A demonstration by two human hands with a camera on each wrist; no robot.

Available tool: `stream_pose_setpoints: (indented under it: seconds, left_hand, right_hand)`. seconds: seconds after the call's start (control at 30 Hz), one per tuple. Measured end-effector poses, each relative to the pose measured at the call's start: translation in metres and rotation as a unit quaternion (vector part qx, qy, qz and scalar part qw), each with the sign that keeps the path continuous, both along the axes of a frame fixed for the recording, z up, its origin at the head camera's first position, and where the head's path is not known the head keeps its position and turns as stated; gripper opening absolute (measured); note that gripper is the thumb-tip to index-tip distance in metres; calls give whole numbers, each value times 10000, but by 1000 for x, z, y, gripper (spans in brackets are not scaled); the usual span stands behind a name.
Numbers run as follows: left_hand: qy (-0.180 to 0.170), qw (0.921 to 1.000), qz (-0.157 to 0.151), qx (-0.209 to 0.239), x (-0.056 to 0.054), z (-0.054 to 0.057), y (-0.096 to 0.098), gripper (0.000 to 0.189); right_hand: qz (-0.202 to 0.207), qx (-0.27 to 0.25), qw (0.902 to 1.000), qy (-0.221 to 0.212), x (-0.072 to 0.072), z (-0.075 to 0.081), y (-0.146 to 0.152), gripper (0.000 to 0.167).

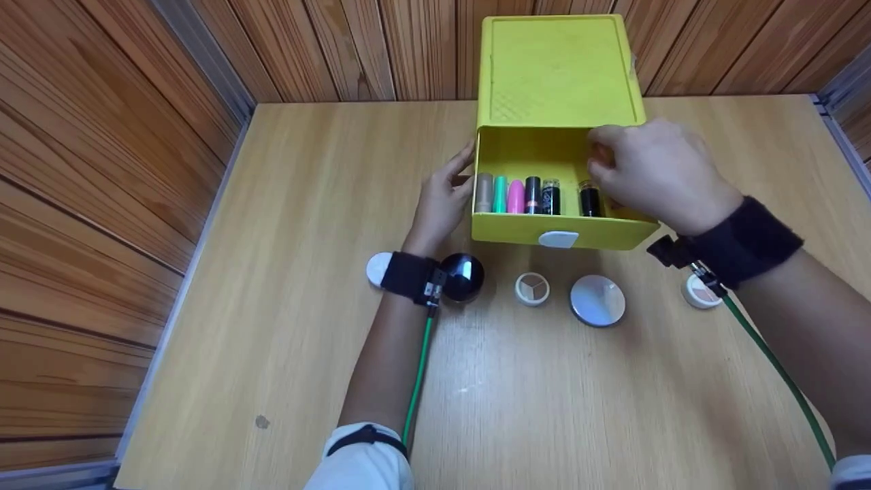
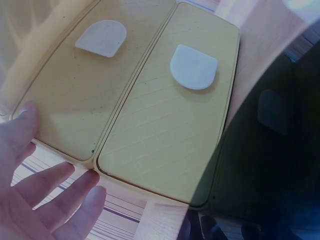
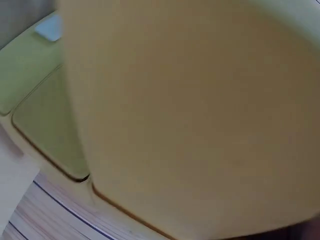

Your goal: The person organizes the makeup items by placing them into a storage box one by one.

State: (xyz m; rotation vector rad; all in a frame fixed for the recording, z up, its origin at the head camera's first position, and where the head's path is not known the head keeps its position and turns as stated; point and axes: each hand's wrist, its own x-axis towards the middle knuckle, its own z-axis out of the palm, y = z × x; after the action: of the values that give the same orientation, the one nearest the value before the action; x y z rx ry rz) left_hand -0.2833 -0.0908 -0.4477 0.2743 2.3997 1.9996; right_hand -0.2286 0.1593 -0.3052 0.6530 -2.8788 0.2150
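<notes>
A yellow drawer box [image 1: 561, 71] stands at the back of the table with its top drawer [image 1: 507, 228] pulled out. In the drawer several small tubes stand in a row: a grey one [image 1: 484, 193], a green one [image 1: 500, 195], a pink one [image 1: 516, 198] and dark ones, with a black bottle [image 1: 589, 199] apart to their right. My left hand [image 1: 439, 207] lies against the box's left side, its fingers [image 2: 70, 200] spread. Over the drawer's right end, my right hand [image 1: 660, 170] reaches in with bent fingers; its fingertips are hidden, so I cannot tell what they hold.
On the table before the box lie a round black case [image 1: 463, 278], a small white pot with a divided top [image 1: 531, 289], a round silvery-lidded case [image 1: 597, 301] and another white pot [image 1: 701, 292] beneath the right wrist. A white piece [image 1: 378, 269] shows beside the left wrist. Wooden walls [image 1: 306, 47] enclose the table.
</notes>
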Motion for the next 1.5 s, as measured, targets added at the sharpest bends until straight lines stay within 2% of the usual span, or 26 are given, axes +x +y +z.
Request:
stream_pose_setpoints:
  seconds: [0.17, 0.4, 0.7, 0.97, 1.2, 1.37, 1.5]
  left_hand:
    - [-27, 10000, 38, 15, 1, 0, 0, 56]
    - [-61, 9999, -29, 137, 1, -1, 0, 55]
    - [-128, 9999, -11, 80, -1, -1, 1, 55]
    - [-31, 10000, -65, 36, -2, -1, 6, 55]
    - [-111, 9999, -98, 48, -1, 1, 9, 55]
    - [-172, 9998, -92, 20, -1, 1, 8, 54]
    - [-157, 9999, -68, -22, 0, 1, 8, 54]
  right_hand:
    - [162, 270, 9981, 520, -6, -6, -2, 20]
    - [132, 495, 9973, 526, -10, -7, -4, 21]
    - [267, 1122, 9905, 751, -9, -10, -5, 21]
    - [257, 1137, 9923, 414, -6, -5, -2, 14]
    - [173, 936, 9947, 383, -4, 3, 0, 5]
    - [141, 1044, 9944, 12, -3, 10, -6, 4]
    - [344, 1236, 9916, -165, -2, 11, -9, 5]
